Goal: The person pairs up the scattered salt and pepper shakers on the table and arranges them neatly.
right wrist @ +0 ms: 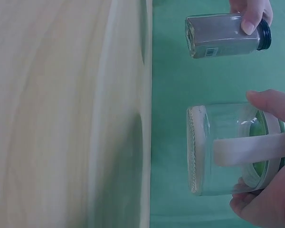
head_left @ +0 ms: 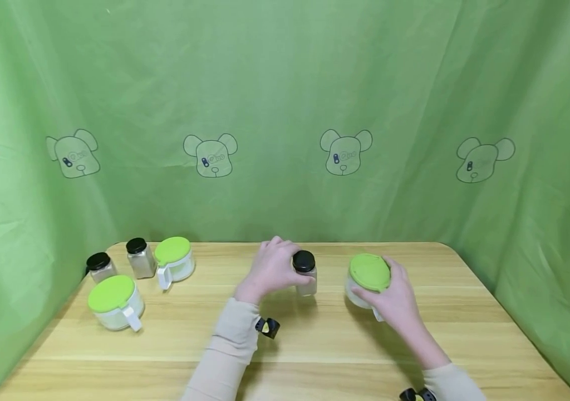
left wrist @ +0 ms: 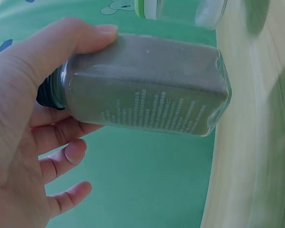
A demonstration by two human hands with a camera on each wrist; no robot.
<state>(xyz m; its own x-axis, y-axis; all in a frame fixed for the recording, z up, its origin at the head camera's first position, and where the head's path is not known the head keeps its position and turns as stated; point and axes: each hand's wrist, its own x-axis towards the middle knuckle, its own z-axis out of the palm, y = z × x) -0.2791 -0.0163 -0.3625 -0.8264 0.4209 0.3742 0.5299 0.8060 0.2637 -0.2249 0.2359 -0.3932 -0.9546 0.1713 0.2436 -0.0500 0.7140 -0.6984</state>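
My left hand [head_left: 274,266] pinches a square glass spice jar [left wrist: 147,85] by its upper part, between thumb and fingers. The jar has a black lid [head_left: 304,260], a greyish powder inside and small white print on one side. To its right, my right hand [head_left: 395,294] grips a round glass seasoning pot [right wrist: 223,175] around its rim, just under the green lid [head_left: 370,272]. A white handle [right wrist: 247,149] stands out from the pot on the near side, and its glass body looks see-through. Both vessels are upright, with a gap between their bases and the table in the right wrist view.
On the wooden table [head_left: 315,345], at the left, stand two more green-lidded pots [head_left: 119,317] [head_left: 182,270] and two black-lidded jars [head_left: 142,264] [head_left: 102,271], grouped together. A green curtain [head_left: 275,72] with printed bear heads hangs behind the table and at both sides.
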